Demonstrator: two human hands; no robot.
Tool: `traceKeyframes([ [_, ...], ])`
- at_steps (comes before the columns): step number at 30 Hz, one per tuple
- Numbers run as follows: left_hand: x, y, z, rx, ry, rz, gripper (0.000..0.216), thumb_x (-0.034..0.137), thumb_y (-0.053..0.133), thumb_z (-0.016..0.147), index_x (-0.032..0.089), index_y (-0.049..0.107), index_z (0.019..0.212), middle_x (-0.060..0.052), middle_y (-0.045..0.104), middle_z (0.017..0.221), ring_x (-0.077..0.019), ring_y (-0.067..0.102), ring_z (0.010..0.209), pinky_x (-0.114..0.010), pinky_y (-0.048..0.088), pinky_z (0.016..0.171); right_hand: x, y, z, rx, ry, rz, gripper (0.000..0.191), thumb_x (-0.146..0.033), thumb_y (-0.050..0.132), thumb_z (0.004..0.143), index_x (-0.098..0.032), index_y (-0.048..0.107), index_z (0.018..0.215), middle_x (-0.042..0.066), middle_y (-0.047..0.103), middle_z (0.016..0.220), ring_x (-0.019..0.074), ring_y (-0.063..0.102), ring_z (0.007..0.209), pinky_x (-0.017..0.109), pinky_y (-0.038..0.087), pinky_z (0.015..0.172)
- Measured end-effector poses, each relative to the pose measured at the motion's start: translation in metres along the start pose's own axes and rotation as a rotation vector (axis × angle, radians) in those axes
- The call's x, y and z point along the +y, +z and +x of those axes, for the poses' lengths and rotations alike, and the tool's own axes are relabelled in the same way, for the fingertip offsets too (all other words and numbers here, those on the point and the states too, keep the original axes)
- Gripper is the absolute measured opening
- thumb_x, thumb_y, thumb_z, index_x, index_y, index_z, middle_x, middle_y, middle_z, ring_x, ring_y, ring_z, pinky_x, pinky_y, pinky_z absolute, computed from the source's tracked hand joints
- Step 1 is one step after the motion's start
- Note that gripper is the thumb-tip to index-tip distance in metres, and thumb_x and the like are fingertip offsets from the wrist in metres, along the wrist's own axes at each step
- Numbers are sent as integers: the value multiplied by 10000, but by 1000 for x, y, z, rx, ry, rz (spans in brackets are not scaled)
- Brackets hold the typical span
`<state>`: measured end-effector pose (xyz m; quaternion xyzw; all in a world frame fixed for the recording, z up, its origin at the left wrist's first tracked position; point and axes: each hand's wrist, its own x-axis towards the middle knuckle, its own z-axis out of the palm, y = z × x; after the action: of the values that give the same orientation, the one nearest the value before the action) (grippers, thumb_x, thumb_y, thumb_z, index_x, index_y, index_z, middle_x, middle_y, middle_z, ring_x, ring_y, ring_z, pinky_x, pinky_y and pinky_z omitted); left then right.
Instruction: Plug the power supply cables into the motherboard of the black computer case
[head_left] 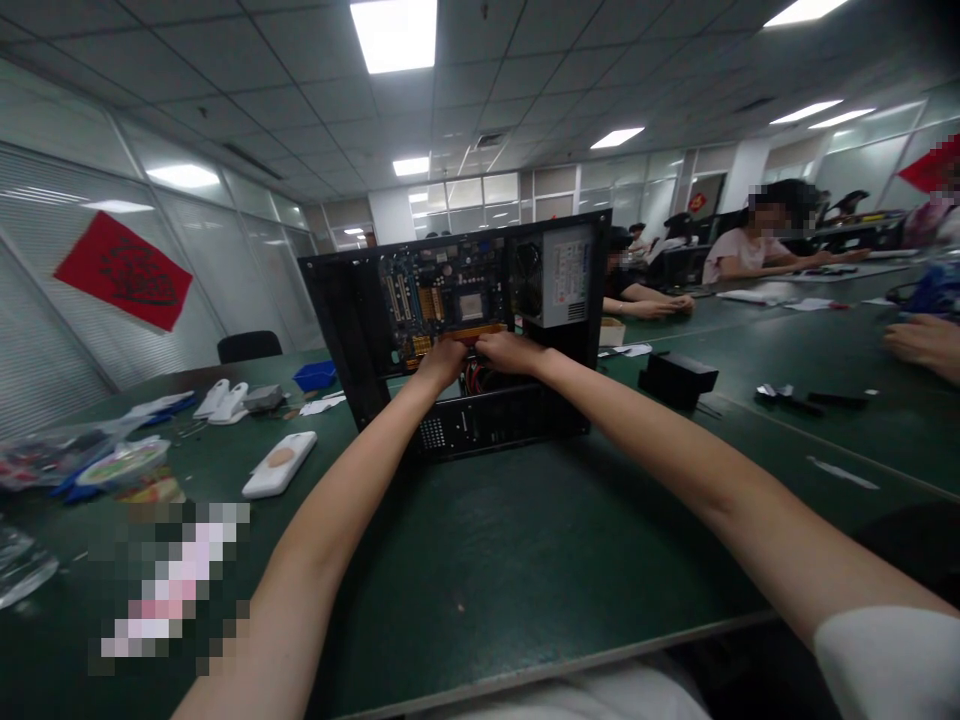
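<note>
A black computer case (461, 428) stands open-sided on the green table in front of me. Inside it are a motherboard (439, 275) and, at upper right, a silver power supply (568, 270). My left hand (448, 355) and my right hand (508, 350) reach in side by side at the motherboard's lower edge, by the orange slots (486, 331). Both hands have curled fingers, and what they grip is hidden behind the knuckles. Coloured cables (475, 378) hang just below them, partly covered.
Left of the case lie a white device (280, 464), a blue tray (313, 376) and plastic packaging (124, 462). A black box-shaped part (679, 380) and small black pieces sit at right. Other people (757, 240) sit across the tables.
</note>
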<state>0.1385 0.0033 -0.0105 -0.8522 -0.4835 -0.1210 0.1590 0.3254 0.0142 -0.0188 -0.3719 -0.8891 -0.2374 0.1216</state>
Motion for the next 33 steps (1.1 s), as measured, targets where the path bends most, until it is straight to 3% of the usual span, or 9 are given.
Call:
traceKeyframes([
  [13, -3, 0, 0, 17, 21, -31, 227, 166, 642, 930, 114, 797, 1088, -218, 748, 1148, -325, 700, 1142, -386, 530, 993, -6, -3, 0, -33, 37, 16, 245, -182, 614, 953, -85, 692, 1164, 191, 711, 1226, 288, 696, 1124, 324, 503, 871],
  [33, -6, 1, -3, 10, 26, -27, 229, 173, 630, 940, 122, 790, 1097, -197, 757, 1122, -318, 709, 1118, -368, 544, 953, -9, -4, -3, -41, 53, -15, 257, -235, 566, 989, -97, 675, 1176, 185, 713, 1195, 283, 696, 1092, 325, 495, 850],
])
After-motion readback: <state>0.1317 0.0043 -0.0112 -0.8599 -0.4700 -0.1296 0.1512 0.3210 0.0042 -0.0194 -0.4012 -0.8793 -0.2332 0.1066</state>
